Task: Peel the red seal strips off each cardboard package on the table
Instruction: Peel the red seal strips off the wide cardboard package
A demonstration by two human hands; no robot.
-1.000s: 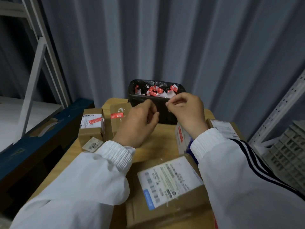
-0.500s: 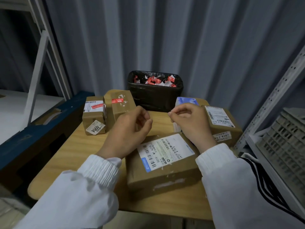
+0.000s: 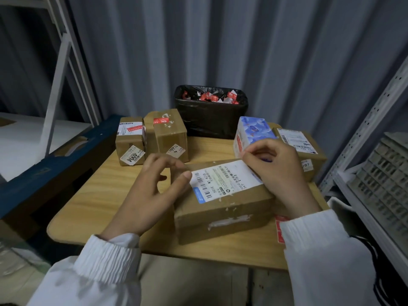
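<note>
Brown cardboard fills the head view: the large package (image 3: 223, 208) lies at the table's (image 3: 88, 206) near edge, between my hands. My left hand (image 3: 152, 195) is relaxed, its fingers loosely bent and its thumb resting on the package's top by the white label (image 3: 225, 180). My right hand (image 3: 278, 173) is curled at the label's far corner, thumb and forefinger together; whether they pinch anything I cannot tell. At the far left corner a small package (image 3: 130, 142) and its taller neighbour (image 3: 165, 138) each bear a red seal strip (image 3: 161, 121). A black bin (image 3: 209, 120) at the far edge holds peeled strips.
</note>
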